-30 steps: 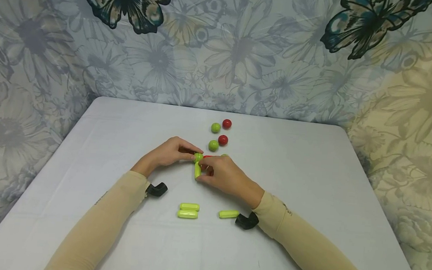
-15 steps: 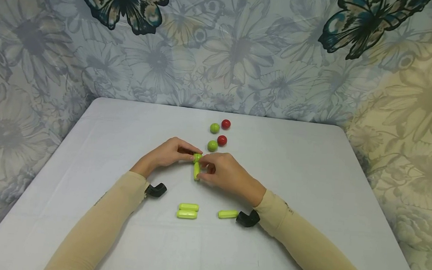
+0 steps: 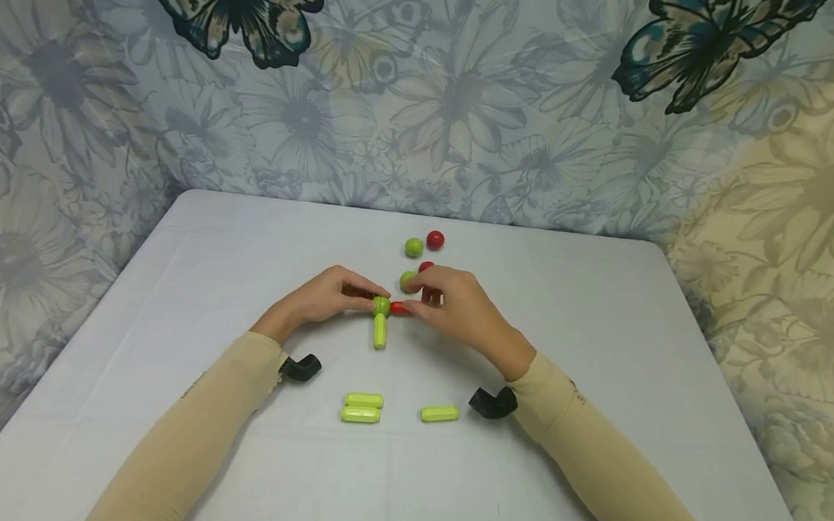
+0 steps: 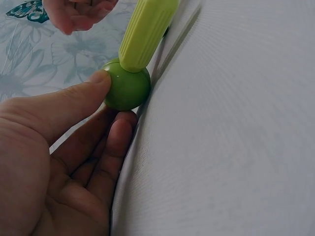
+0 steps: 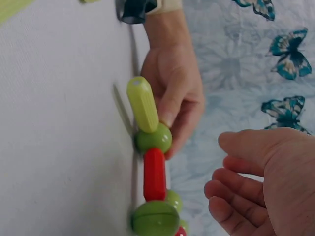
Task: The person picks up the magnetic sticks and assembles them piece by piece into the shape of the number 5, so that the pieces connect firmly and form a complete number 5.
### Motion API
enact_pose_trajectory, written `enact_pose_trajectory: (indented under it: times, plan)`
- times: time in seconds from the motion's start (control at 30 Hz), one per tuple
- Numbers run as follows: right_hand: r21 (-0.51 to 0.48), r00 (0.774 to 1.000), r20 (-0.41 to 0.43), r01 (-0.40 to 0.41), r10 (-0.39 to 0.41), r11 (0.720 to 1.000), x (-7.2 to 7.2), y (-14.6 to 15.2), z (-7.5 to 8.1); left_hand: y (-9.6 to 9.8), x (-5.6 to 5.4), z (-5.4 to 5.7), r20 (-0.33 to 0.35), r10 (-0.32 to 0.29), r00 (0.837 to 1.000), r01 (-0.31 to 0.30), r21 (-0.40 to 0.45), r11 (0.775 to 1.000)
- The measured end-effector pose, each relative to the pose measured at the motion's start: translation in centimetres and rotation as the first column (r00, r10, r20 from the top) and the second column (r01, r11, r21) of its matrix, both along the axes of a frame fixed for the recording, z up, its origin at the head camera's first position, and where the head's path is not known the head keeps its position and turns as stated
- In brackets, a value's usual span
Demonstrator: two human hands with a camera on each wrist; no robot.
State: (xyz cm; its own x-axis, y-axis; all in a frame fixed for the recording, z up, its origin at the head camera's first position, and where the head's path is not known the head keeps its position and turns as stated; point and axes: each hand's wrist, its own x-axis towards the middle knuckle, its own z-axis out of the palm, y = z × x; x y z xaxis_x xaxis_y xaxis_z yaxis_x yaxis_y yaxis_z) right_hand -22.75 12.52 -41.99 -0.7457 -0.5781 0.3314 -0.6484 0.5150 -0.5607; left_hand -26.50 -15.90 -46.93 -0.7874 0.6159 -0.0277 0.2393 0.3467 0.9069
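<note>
My left hand (image 3: 329, 293) pinches a green ball (image 4: 127, 86) between thumb and fingers, low on the white table. A yellow-green rod (image 3: 380, 332) joins that ball and points toward me in the head view. From the same ball a red rod (image 5: 154, 174) runs right to a second green ball (image 5: 156, 218), which my right hand covers in the head view. My right hand (image 3: 460, 307) hovers beside the red rod, its fingers loosely bent. In the right wrist view a gap shows between those fingers and the joined pieces, and they hold nothing.
Two yellow-green rods (image 3: 360, 415) lie side by side nearer me, with another rod (image 3: 439, 413) to their right. Beyond the hands are loose balls: a green one (image 3: 414, 247), a red one (image 3: 435, 240), and another green and red pair partly behind my right hand.
My right hand has left the yellow-green rod and moved up and right, uncovering that rod and part of the red one. My left hand keeps its pinch on the green ball.
</note>
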Motion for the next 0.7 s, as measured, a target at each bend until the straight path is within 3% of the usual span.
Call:
enact_pose_trajectory:
  times: [0.27, 0.7]
  plan:
    - [0.002, 0.999, -0.008, 0.042, -0.042, 0.999, -1.4, 0.9, 0.2, 0.0, 0.0, 0.0, 0.000, 0.012, 1.000, -0.012, -0.005, 1.000]
    - [0.053, 0.996, 0.020, 0.080, -0.081, 0.995, -3.5, 0.2, -1.1, -0.1, -0.1, -0.2, 0.001, 0.012, 1.000, -0.012, -0.009, 1.000]
